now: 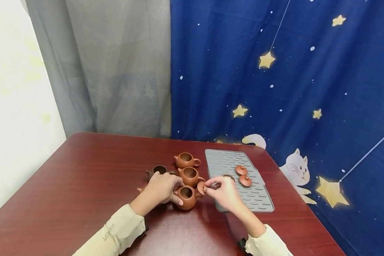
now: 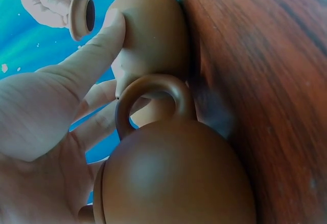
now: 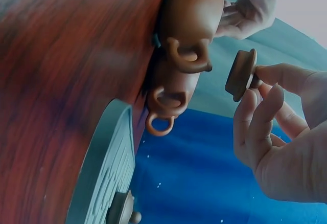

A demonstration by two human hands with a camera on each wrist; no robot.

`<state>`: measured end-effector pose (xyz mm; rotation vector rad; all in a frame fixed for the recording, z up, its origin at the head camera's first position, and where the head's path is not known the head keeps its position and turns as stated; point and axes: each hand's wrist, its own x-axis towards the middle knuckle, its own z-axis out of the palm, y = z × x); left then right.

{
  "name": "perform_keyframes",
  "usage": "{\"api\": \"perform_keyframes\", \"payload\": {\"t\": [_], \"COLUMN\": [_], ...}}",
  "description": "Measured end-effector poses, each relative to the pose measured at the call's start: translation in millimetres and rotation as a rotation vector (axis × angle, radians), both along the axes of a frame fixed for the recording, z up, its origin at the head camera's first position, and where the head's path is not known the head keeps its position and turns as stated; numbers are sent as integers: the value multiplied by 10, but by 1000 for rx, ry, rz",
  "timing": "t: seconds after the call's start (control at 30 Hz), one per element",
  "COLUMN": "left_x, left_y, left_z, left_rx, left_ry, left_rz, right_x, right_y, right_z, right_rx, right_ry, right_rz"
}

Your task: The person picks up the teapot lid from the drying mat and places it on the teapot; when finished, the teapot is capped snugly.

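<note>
My right hand (image 1: 225,193) pinches a small reddish-brown teapot lid (image 1: 201,188) by its knob. The lid is held off the table, beside the handle of the front clay teapot (image 1: 188,203). That teapot has an open top, and my left hand (image 1: 161,191) holds it on its left side, thumb on the body and fingers around by the spout. In the left wrist view, another teapot (image 2: 179,178) with a lid on it sits under my left palm; the head view shows only its spout, the rest hidden by the hand.
Two more lidless reddish teapots (image 1: 190,174) (image 1: 185,159) stand behind in a row, with a dark lidless teapot (image 1: 160,169) to their left. On the grey ridged mat (image 1: 256,202) lie two reddish lids (image 1: 245,181) (image 1: 241,170) and a dark lid (image 1: 229,176), partly behind my right hand.
</note>
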<state>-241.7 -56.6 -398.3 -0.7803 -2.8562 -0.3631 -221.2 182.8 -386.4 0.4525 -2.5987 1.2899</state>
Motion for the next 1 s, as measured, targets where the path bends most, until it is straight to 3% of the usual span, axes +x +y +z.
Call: {"api": "perform_keyframes", "payload": {"t": [0.5,1.0], "left_x": [11,9], "left_y": [16,23], "left_z": [31,2], "left_rx": [-24,-27], "left_ry": [-20,-16], "left_rz": [8,29], "right_x": [-17,-102], "right_y": [-228,-372], "right_z": [-21,-94], "right_rx": [-81,6], "right_ry": [-35,26], "right_rz": [117,144]}}
